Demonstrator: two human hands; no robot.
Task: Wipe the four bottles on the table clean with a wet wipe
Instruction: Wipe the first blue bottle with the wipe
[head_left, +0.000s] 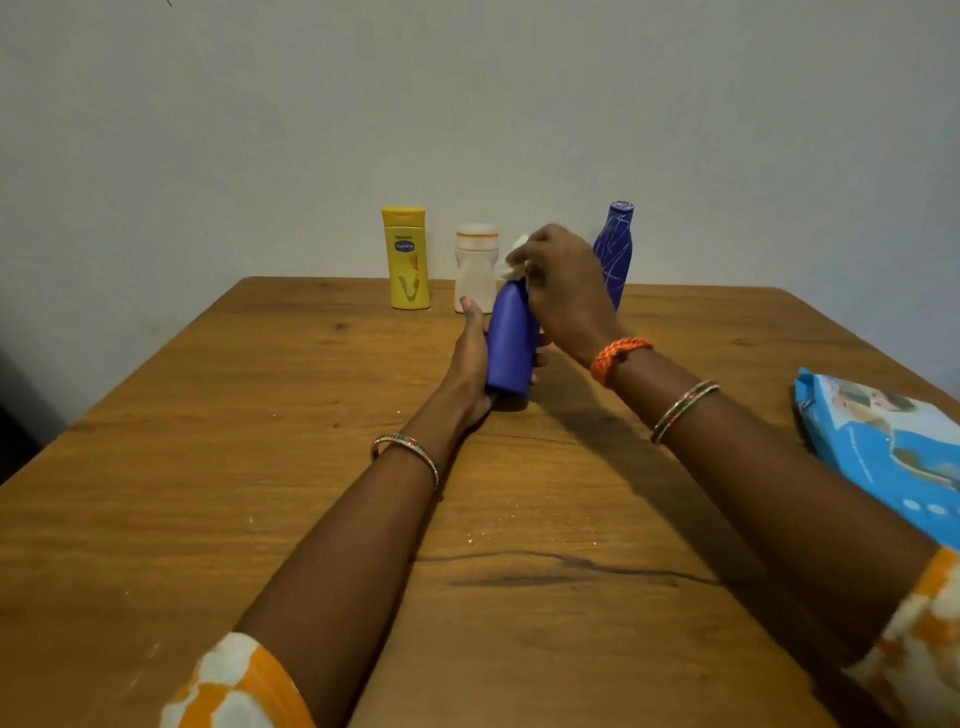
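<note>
My left hand (470, 358) grips a plain blue bottle (511, 343) from its left side and holds it tilted a little above the wooden table (260, 467). Over the bottle's top, my right hand (563, 291) pinches a white wet wipe (514, 254); the bottle's cap is hidden under it. Along the far edge stand a yellow lotion bottle (408, 257), a white bottle (475, 267) with a pale cap, and a tall blue patterned bottle (615, 249), partly behind my right hand.
A blue pack of wet wipes (893, 452) lies at the table's right edge, beside my right forearm. A pale wall rises right behind the row of bottles. Small white specks dot the wood near the middle.
</note>
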